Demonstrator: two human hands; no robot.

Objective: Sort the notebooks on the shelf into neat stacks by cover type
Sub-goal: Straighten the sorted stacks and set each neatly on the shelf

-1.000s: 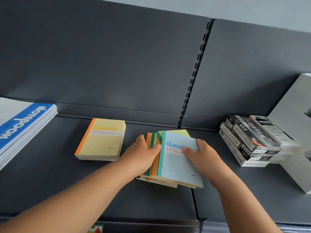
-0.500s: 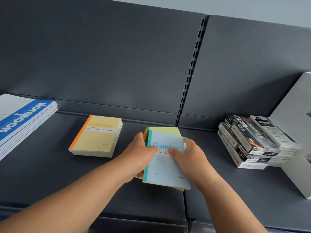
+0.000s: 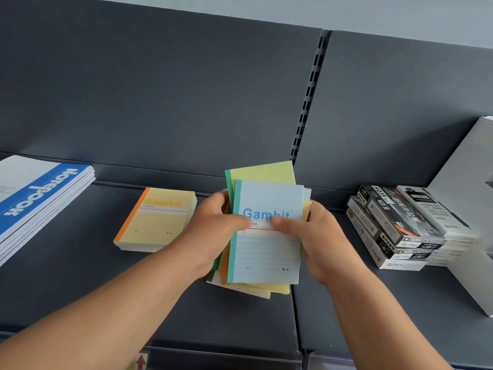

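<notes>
The left hand (image 3: 213,231) and right hand (image 3: 317,236) each have their fingers (image 3: 285,226) curled round a fanned bundle of notebooks (image 3: 266,252), thumbs pressed on its blue top cover, just right of the yellow stack (image 3: 157,220) on the shelf (image 3: 80,289). The covers sit askew, so a slack pinch could let the lower yellow and orange ones slip out and scatter. The bundle's long axis runs away from the person, with the spines facing the yellow stack and the title upright.

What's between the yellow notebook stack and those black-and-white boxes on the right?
In the head view, the left hand and right hand grip a mixed notebook bundle there.
</notes>
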